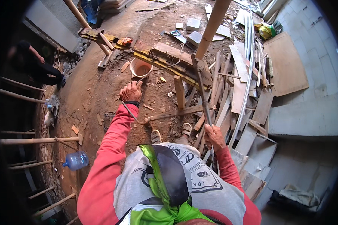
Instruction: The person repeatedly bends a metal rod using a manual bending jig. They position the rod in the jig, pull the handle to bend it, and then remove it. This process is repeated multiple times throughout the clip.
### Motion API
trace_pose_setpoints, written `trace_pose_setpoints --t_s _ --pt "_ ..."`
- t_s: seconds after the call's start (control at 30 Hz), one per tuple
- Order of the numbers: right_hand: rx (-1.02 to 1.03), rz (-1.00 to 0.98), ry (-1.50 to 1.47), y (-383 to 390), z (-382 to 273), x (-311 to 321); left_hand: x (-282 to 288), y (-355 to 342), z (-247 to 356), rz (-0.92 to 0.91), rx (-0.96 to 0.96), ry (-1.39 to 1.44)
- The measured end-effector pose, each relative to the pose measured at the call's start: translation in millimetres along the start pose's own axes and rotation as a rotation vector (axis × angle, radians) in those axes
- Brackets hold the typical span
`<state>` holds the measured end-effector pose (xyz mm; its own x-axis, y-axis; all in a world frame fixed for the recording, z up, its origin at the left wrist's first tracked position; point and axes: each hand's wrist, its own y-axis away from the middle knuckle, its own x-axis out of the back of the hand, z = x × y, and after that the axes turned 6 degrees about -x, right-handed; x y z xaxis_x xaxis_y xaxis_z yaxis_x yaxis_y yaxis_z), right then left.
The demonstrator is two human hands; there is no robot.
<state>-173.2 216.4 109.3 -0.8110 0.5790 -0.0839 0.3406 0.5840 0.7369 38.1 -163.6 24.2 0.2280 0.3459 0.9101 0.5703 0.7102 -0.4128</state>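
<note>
A thin bent metal rod (162, 69) runs from the wooden bench (146, 54) down to my left hand (131, 92), whose fingers are closed around it. Past my wrist, the rod's bent lower part trails toward my feet. My right hand (214, 137) grips a long metal bar (205, 102) near its lower end. The bar slants up to the right part of the bench, where its hooked or thick head (198, 67) meets the edge. Whether the head touches the rod cannot be made out.
Beneath the bench stands an orange-white bucket (141, 68). An orange tool (126, 41) and a blue-handled pair of scissors or snips (175, 33) lie beyond. Scrap planks (229, 93) crowd the right. A blue water jug (76, 160) and bamboo poles (30, 141) are at left, near another person (39, 65).
</note>
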Motion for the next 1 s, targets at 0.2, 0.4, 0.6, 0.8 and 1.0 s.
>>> trace_pose_setpoints --t_s 0.2,0.4,0.6,0.8,1.0 --pt "-0.047 -0.155 0.053 -12 -2 6 -3 -13 -27 0.09 -0.129 -0.087" --pt "-0.122 -0.226 0.163 -41 -37 35 26 -42 -45 0.211 -0.317 -0.127" --pt "-0.106 -0.281 0.352 -56 -59 75 35 -53 -53 0.163 -0.346 -0.084" --pt "-0.147 -0.214 0.267 -44 -54 34 15 -35 -41 0.01 -0.119 -0.012" --pt "-0.137 -0.167 0.179 -48 -17 -21 17 -30 -45 -0.023 -0.001 -0.087"
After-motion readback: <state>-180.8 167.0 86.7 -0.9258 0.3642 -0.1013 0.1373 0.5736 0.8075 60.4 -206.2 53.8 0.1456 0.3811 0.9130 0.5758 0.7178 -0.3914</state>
